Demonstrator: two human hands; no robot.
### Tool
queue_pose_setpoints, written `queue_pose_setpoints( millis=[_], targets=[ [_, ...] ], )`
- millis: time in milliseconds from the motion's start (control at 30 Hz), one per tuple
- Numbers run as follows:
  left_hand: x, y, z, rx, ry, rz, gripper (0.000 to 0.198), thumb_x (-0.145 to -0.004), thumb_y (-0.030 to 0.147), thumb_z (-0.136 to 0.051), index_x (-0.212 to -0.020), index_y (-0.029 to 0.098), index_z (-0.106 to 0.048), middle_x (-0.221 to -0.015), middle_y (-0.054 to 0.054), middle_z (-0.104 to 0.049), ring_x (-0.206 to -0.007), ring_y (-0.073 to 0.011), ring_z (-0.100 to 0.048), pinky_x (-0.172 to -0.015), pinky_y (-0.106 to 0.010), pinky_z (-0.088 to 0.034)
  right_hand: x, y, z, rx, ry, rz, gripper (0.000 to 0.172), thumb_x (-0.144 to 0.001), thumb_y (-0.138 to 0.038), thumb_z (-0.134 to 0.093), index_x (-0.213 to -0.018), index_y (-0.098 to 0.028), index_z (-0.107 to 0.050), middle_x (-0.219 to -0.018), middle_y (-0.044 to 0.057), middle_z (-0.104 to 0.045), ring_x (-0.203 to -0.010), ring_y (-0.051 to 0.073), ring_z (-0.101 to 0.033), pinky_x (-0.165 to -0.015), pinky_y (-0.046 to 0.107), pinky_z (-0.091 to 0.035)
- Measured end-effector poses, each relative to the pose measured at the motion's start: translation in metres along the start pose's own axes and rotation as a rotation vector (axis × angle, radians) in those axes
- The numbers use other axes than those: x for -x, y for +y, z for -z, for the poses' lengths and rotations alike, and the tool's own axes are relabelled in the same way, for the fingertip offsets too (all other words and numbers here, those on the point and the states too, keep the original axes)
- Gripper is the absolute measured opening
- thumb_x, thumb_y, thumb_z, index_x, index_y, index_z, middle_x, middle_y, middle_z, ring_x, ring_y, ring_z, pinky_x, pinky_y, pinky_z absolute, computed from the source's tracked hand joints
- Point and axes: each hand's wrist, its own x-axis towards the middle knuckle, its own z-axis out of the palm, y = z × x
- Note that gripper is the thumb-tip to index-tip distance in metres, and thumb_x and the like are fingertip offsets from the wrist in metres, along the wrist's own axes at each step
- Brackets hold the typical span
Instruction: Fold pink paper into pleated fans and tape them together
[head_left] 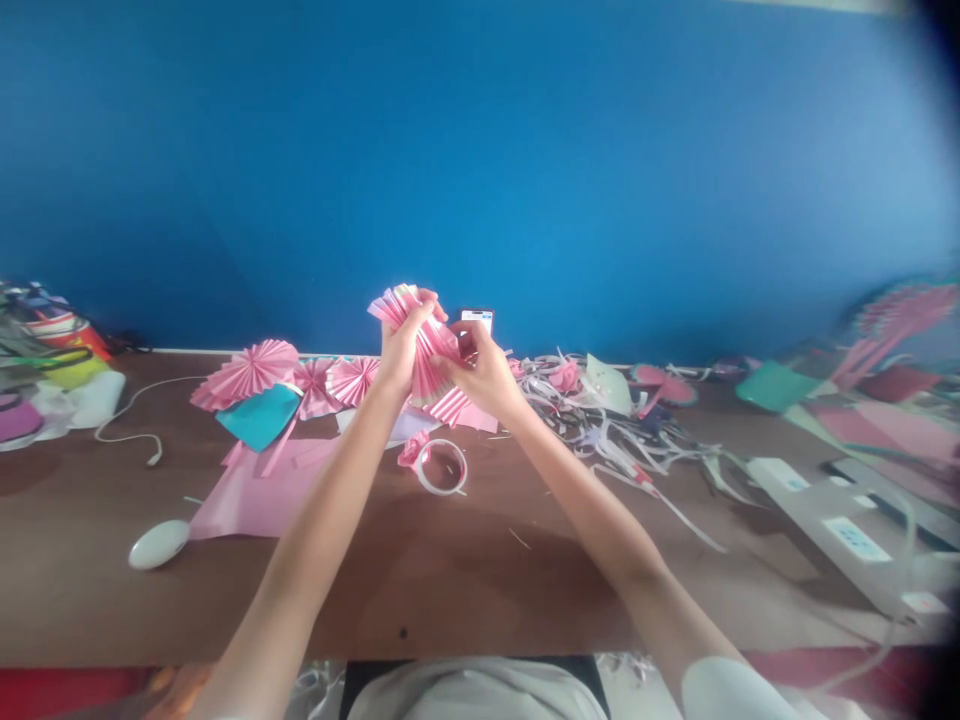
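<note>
Holds the left forearm (322, 545) and the right forearm (604, 510) stretched forward above the table (465, 610), from its near edge toward its far edge, converging inward. Shows bare skin along both, with a pale sleeve (739, 690) at the right arm's near end. Keeps the torso (480, 690) at the middle of the near edge, in light clothing. Raises the left hand (409, 335) from the left wrist (389, 388), clasped, with the thumb (418, 317) angled up and inward. Tilts the right hand (480, 372) inward from the right wrist (511, 405), just beside the left, with fingers (472, 332) curled and thumb pointing toward the left hand.
</note>
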Motion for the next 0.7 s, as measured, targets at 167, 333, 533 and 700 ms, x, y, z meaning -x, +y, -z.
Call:
queue_pose_setpoints(
  millis=[167, 333, 533, 700],
  targets=[
    [-0.004, -0.002, 0.004, 0.128, -0.060, 0.039, 0.011, -0.079, 0.029, -0.067, -0.085, 0.021, -0.062, -0.070, 0.002, -0.053, -0.065, -0.0095, -0.056, -0.062, -0.021, -0.046, -0.002, 0.000, 0.002, -0.077, -0.054, 0.017, 0.023, -0.094, -0.040, -0.048, -0.092, -0.019, -0.058, -0.071, -0.001, -0.054, -0.064, 0.014, -0.050, -0.060, 0.027, -0.038],
    [-0.004, -0.003, 0.006, 0.202, -0.087, 0.077, 0.016, -0.081, 0.032, -0.064, -0.094, 0.022, -0.062, -0.076, 0.001, -0.058, -0.062, -0.0099, -0.058, -0.056, -0.023, -0.045, -0.001, -0.002, 0.002, -0.142, -0.097, 0.022, 0.022, -0.092, -0.037, -0.051, -0.082, -0.018, -0.057, -0.070, -0.002, -0.053, -0.062, 0.012, -0.046, -0.058, 0.026, -0.035],
    [0.000, -0.008, 0.006, 0.221, -0.029, 0.091, 0.021, -0.087, 0.041, -0.059, -0.093, 0.021, -0.061, -0.062, 0.004, -0.047, -0.047, -0.0072, -0.046, -0.048, -0.021, -0.042, -0.002, 0.004, -0.003, -0.229, -0.156, -0.033, 0.030, -0.089, -0.045, -0.057, -0.077, -0.018, -0.055, -0.065, -0.004, -0.045, -0.060, 0.010, -0.040, -0.055, 0.025, -0.029],
    [0.006, -0.006, 0.003, 0.257, 0.028, 0.076, 0.028, -0.092, 0.048, -0.053, -0.088, 0.021, -0.059, -0.057, 0.005, -0.040, -0.044, -0.0065, -0.040, -0.046, -0.020, -0.040, 0.002, -0.001, -0.008, -0.332, -0.274, -0.196, 0.033, -0.089, -0.050, -0.057, -0.087, -0.017, -0.055, -0.076, -0.003, -0.050, -0.068, 0.010, -0.044, -0.062, 0.024, -0.035]
  ],
)
